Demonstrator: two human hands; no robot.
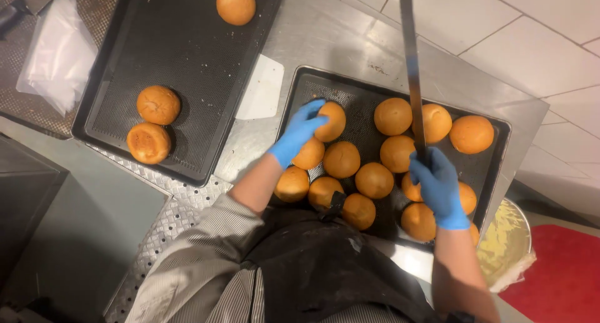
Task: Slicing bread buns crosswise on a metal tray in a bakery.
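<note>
The left hand, gloved blue, is clamped on a bun at the near tray's upper-left corner, while the right hand grips a long knife whose blade points away, well right of that bun.

knife: tip cut off by the top edge; handle hidden inside the right hand
top bun: upper rim clipped by the frame
bucket: partly hidden behind the tray; contents too blurred to tell
plastic bag: contents indistinct
</note>
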